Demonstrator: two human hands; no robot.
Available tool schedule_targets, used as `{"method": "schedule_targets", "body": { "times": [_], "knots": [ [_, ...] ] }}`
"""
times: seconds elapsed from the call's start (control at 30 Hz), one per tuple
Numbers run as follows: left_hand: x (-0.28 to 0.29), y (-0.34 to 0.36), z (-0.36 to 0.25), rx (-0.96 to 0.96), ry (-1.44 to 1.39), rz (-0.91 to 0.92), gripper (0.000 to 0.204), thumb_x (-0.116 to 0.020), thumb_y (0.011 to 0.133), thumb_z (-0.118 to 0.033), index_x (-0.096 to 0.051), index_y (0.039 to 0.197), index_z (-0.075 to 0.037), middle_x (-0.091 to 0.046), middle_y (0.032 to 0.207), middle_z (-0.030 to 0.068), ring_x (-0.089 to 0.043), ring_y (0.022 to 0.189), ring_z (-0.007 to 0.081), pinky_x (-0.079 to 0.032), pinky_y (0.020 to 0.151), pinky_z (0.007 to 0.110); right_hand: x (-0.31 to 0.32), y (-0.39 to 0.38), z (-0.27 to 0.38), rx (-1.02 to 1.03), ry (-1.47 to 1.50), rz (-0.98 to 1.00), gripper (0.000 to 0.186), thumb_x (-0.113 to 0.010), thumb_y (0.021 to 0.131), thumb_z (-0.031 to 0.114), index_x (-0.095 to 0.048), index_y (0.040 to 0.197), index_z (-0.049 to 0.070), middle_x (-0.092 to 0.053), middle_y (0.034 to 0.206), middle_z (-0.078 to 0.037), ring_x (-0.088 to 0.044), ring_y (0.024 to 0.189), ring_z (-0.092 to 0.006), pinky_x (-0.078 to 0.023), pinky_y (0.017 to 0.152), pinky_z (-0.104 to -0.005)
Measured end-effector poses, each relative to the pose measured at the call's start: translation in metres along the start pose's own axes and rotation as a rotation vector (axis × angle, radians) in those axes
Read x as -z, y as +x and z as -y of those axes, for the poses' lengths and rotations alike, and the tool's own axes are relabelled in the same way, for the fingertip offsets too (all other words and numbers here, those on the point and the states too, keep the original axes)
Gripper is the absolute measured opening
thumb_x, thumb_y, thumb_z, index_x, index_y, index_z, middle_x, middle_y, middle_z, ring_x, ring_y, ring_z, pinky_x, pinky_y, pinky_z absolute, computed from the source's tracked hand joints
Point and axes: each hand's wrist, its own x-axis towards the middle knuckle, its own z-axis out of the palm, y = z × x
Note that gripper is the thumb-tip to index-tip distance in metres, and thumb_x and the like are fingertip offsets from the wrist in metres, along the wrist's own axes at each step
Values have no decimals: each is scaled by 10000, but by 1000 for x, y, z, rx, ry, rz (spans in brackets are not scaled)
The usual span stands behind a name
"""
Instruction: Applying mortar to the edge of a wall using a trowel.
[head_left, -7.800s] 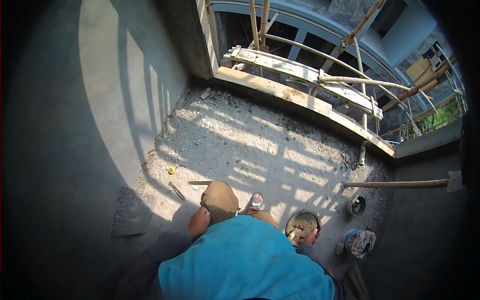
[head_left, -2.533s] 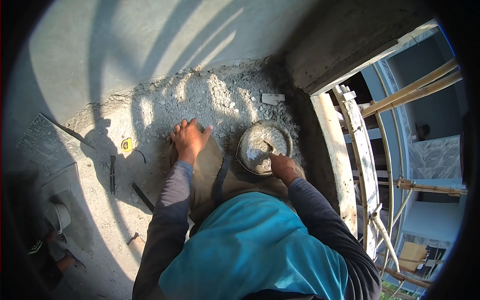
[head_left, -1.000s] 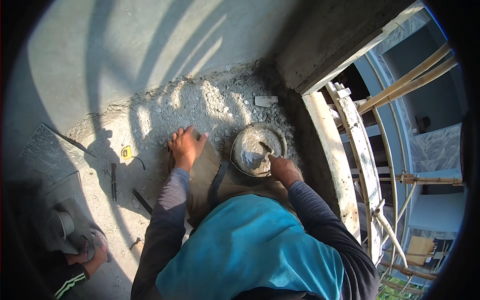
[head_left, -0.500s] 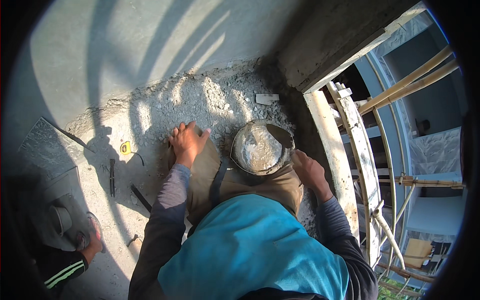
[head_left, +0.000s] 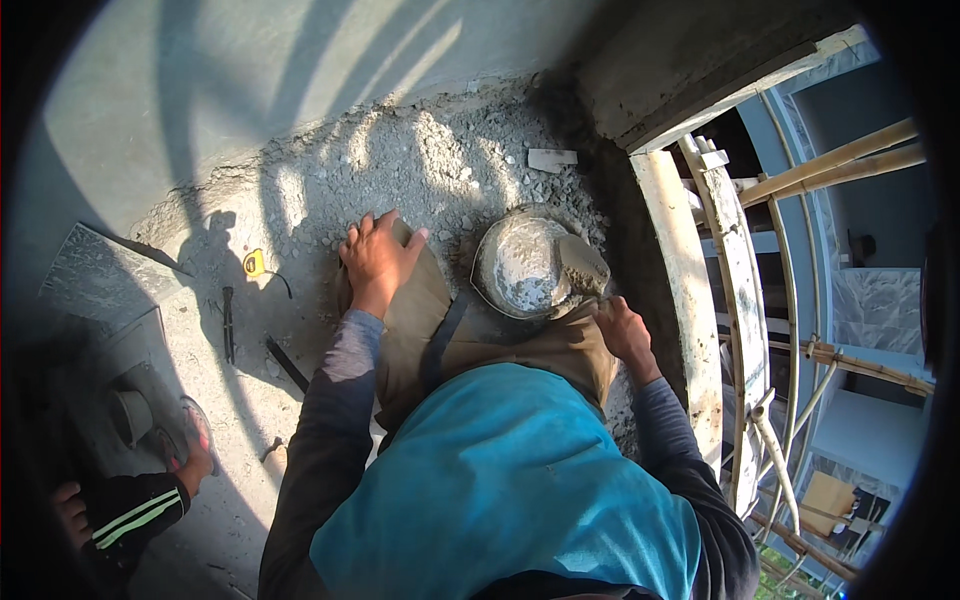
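Observation:
My left hand (head_left: 380, 260) lies open, fingers spread, over my left knee in brown trousers. My right hand (head_left: 622, 330) is closed around the handle of a trowel (head_left: 584, 268), whose blade carries wet grey mortar at the right rim of a round bucket (head_left: 483, 268). A pale layer shows inside the bucket, which stands by my right knee. To the left of my left knee a yellow tape measure (head_left: 254, 262) and a thin dark tool (head_left: 228, 325) lie on the dusty floor.
A plastered wall (head_left: 280, 50) rises ahead above rubble (head_left: 440, 150) and a pale offcut (head_left: 550, 160). At left are a grey tile (head_left: 105, 275), a container (head_left: 130, 420) and another person's sandalled foot (head_left: 195, 435) and hand (head_left: 70, 510). A ledge (head_left: 665, 260) and bamboo scaffolding (head_left: 820, 180) border the right.
My right hand and trowel have moved rightward from the bucket's middle to its rim, with mortar on the blade. The other person's leg has shifted, and their hand has appeared at lower left.

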Motion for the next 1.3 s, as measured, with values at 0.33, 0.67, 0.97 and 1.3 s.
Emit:
{"method": "schedule_targets", "body": {
  "times": [0.33,0.67,0.97,1.3],
  "knots": [
    [-14,-3,-18,-368,87,-324,530,-684,882,-380,-581,1324,-107,-508,1380,186,-410,1319,405,-288,1105,563,-40,37,26,346,257,304,438,-626,895,332,-583,1147,-24,-680,806,-220,-690,651,-320,-548,581,-415],
    [-182,-21,-84,394,-715,378,706,-633,920,-412,-415,1383,75,-534,1336,263,-524,1252,354,-419,1033,418,-28,-20,5,122,399,88,571,-699,852,361,-551,1239,-32,-696,883,-216,-707,759,-317,-543,731,-423],
    [-100,-69,-157,515,-1385,697,481,-640,907,-506,-531,993,-45,-508,727,55,-556,603,161,-486,591,342,-66,-26,-27,-38,476,-61,592,-697,823,313,-551,1274,-40,-650,1143,-286,-629,1097,-399,-484,939,-443],
    [-55,-42,-185,740,-1551,727,624,-576,849,-707,-543,1005,-104,-338,681,-45,-329,548,101,-379,638,337,-59,-35,-10,-129,558,-87,359,-667,847,222,-565,1122,15,-618,833,-115,-574,700,-210,-464,614,-337]
  ]
}}
